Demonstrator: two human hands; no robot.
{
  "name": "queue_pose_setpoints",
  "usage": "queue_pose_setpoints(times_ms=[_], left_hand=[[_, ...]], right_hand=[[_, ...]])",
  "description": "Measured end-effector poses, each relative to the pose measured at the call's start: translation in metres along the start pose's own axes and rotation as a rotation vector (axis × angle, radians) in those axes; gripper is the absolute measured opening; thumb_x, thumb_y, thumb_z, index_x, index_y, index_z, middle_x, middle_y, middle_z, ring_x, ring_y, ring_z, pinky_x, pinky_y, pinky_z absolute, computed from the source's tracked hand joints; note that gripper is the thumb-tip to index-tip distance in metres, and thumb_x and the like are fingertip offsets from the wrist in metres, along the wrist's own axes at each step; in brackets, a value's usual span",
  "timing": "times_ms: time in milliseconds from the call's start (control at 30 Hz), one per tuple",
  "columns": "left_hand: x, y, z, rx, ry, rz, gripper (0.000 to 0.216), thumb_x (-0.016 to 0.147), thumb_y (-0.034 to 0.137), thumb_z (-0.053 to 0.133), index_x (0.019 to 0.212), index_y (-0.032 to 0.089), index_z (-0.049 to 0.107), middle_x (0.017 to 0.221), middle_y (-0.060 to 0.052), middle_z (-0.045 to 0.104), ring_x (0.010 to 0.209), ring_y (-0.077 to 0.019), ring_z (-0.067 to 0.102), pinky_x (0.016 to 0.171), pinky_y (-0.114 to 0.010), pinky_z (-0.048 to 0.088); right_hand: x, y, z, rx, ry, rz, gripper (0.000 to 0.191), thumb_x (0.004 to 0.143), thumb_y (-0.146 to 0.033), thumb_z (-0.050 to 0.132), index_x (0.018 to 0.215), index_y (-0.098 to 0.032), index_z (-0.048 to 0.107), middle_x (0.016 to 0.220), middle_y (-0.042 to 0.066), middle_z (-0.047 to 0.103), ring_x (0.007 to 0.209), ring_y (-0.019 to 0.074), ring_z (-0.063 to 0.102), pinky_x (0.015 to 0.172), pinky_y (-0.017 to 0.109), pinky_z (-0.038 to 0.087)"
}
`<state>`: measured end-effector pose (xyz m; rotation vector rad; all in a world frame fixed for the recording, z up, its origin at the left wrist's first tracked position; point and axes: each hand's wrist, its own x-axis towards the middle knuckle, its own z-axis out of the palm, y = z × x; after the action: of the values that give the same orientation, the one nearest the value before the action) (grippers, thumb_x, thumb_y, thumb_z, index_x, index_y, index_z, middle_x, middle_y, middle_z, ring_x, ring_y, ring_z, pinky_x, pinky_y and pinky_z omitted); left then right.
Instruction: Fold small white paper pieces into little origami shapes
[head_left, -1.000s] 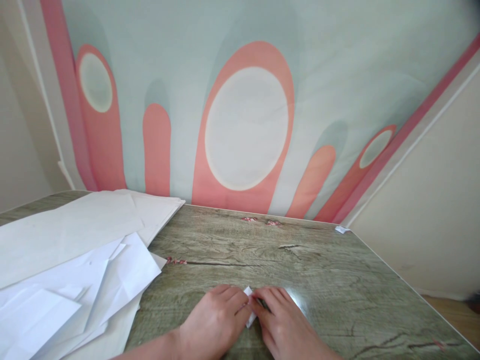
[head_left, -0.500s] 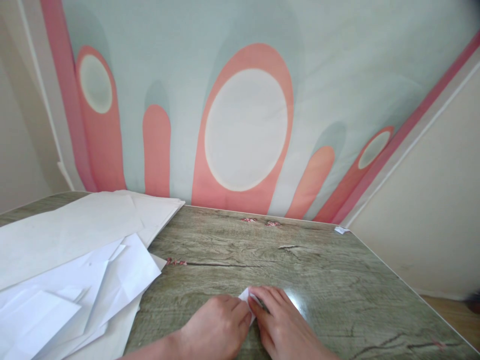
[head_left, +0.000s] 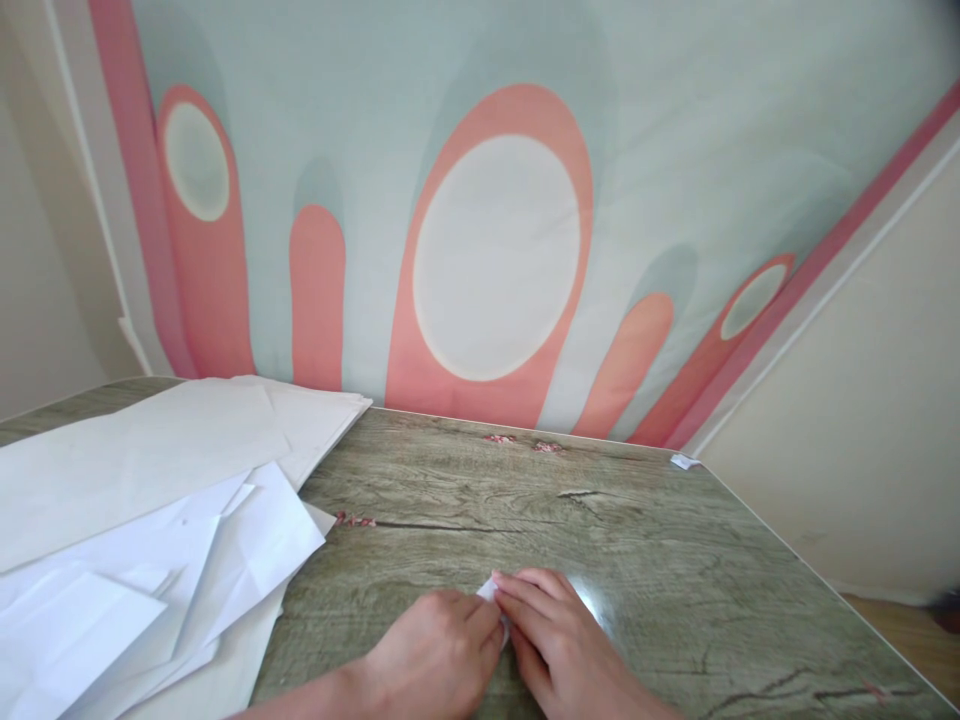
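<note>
A small folded piece of white paper (head_left: 489, 590) lies on the wood-grain table (head_left: 660, 560) near its front edge. Only a corner of the paper shows between my hands. My left hand (head_left: 431, 660) presses on it from the left with curled fingers. My right hand (head_left: 559, 640) presses on it from the right, fingers together and pinching the paper's edge. Both hands touch each other over the paper.
A loose pile of white sheets (head_left: 142, 520) covers the table's left side. A small white scrap (head_left: 684, 461) lies at the far right corner. Tiny pink bits (head_left: 517, 441) lie near the back edge, by a wall with pink and grey shapes.
My hands have closed in over the folded paper, so less of it shows. The view has shifted very slightly.
</note>
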<state>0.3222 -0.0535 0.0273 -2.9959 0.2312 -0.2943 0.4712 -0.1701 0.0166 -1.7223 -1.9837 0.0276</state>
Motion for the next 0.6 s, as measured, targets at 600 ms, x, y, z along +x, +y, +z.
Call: queue_pose_setpoints(times_ms=[600], left_hand=[[0.002,0.001,0.001,-0.037,-0.035,-0.104,0.030,0.094,0.031,0.042,0.110,0.013,0.060,0.108,-0.012,0.065,0.101,-0.0244,0.058,0.088,-0.038,0.044]], right_hand=[[-0.014,0.023,0.015,0.324,0.122,0.213,0.049,0.088,-0.003,0.031,0.132,-0.024,0.038,0.119,0.005,0.060,0.114,0.0159,0.051,0.099,0.039,0.042]])
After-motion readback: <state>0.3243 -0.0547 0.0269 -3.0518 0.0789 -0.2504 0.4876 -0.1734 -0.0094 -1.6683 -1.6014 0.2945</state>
